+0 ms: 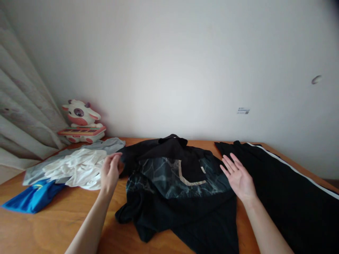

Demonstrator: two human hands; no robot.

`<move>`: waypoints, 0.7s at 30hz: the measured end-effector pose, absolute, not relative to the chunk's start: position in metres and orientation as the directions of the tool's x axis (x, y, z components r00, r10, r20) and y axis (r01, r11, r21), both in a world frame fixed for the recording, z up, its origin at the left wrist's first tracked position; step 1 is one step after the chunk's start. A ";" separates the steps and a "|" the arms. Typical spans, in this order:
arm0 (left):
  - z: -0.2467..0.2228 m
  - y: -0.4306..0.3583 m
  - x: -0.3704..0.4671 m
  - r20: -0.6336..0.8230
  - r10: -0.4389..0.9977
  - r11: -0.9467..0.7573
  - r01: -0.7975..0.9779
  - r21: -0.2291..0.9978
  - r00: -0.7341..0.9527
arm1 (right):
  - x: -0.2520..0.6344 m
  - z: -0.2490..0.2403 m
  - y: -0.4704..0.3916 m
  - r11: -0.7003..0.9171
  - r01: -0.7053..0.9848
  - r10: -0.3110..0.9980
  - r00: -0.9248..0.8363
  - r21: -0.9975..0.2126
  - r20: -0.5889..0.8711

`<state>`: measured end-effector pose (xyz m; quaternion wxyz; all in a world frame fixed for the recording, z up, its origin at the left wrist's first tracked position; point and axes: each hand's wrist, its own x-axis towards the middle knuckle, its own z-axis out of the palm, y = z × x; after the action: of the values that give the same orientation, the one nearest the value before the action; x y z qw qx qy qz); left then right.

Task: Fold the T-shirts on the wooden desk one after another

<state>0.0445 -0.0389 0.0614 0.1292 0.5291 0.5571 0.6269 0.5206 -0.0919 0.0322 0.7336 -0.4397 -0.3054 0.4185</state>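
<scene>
A black collared shirt with a dark marble-patterned band and a beige-trimmed pocket lies spread and rumpled in front of me. My left hand is raised beside the shirt's left sleeve, fingers loosely bent, and I see nothing held in it. On the other side, my right hand is open, palm up and fingers apart, over the shirt's right edge. Black trousers with a white side stripe lie to the right of that hand.
A wooden table carries everything. At left lie a crumpled white garment, a grey garment and a blue garment. A cow-shaped toy keyboard stands behind them near a curtain. A wall closes off the back.
</scene>
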 end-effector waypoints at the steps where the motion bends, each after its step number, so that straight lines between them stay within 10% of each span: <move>1: 0.054 -0.039 0.045 0.510 0.797 -0.304 0.515 0.801 -0.323 | 0.520 0.026 -0.090 0.243 -0.296 0.876 0.476 -0.924 0.077; 6: 0.024 -0.042 0.059 0.491 0.871 -0.330 0.749 0.575 0.006 | 0.519 -0.003 -0.082 0.133 0.310 0.794 0.534 -0.941 0.289; 10: 0.010 -0.043 0.067 0.420 0.898 -0.307 0.872 0.382 0.133 | 0.516 -0.012 -0.083 -0.027 0.794 0.825 0.361 -0.607 0.435; 14: 0.002 -0.043 0.064 0.378 0.912 -0.281 0.912 0.300 0.157 | 0.514 -0.011 -0.087 -0.166 0.877 0.891 0.329 -0.451 0.311; 21: -0.010 -0.028 0.045 0.459 0.855 -0.407 0.860 0.306 0.241 | 0.529 0.004 -0.092 -0.278 0.755 0.839 0.492 -0.594 0.234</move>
<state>0.0450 -0.0283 -0.0103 -0.0046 0.7878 0.5444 0.2881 0.5290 -0.0916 0.0035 0.3336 -0.7968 -0.4999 0.0627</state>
